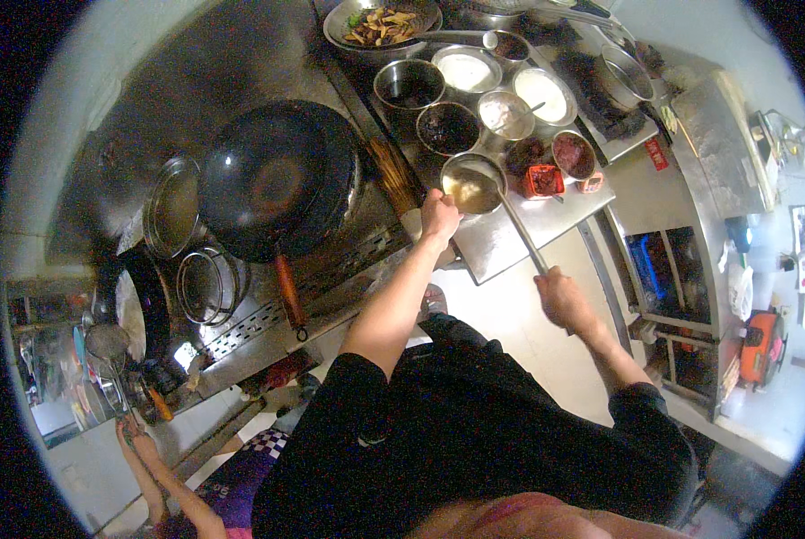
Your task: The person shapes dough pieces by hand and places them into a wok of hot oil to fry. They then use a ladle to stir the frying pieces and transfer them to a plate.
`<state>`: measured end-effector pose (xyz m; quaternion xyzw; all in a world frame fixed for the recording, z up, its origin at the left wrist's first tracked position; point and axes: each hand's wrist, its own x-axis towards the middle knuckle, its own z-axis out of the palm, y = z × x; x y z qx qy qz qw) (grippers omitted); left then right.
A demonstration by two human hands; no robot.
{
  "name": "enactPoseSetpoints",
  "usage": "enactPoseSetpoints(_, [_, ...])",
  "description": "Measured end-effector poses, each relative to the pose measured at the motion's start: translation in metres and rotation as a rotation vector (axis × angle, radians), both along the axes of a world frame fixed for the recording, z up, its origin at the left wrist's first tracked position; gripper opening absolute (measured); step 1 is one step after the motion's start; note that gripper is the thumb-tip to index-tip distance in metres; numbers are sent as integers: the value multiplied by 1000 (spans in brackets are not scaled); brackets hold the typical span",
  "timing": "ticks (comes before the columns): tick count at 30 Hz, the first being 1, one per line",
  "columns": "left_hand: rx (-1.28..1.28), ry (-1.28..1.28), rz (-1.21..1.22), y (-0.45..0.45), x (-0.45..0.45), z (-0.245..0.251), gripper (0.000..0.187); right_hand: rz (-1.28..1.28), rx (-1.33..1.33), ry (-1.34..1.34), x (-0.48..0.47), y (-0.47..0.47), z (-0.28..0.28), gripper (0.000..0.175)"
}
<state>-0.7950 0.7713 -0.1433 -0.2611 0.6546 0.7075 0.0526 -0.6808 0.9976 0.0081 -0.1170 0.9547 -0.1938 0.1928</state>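
My left hand (440, 214) is closed at the near left rim of a round metal bowl (503, 176) holding a pale yellowish mixture. My right hand (564, 300) grips the long metal handle of a ladle (525, 232). From my fist the handle slants up and left into that bowl, where the ladle's head is hard to make out. Right of the bowl, on the steel counter (490, 252), are a small red-orange container (544, 182) of dark red seasoning and a round container (572, 155) of reddish contents.
Left stands a large black wok (278, 182) with a wooden handle (288, 290). A bamboo wok brush (390, 168) lies between stove and counter. Beyond are bowls of dark sauce (448, 129) and white contents (542, 96). At lower left, another person's hands (136, 434) hold a wire strainer (108, 343).
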Motion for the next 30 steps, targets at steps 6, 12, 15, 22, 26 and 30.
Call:
enactPoseSetpoints(6, [31,3,25,4,2,8,8,-314,-218,-588,-17,4,12,37])
enactPoseSetpoints(12, [-109,-33,19,6,-4,-1,4,-476,-482,-847,-32,6,47,34])
enactPoseSetpoints(15, [-148,-31,-56,4,-9,-17,14,-514,-454,-792,-32,8,46,32])
enactPoseSetpoints(22, [-101,-44,-8,3,-9,-24,12,32,144,-165,-5,-7,39,39])
enactPoseSetpoints(26, [-295,-44,-40,8,-7,-17,16,-121,99,-158,19,-19,47,38])
enactPoseSetpoints(30, [-424,-37,-89,11,-9,-21,17,-241,57,-199,19,-22,41,36])
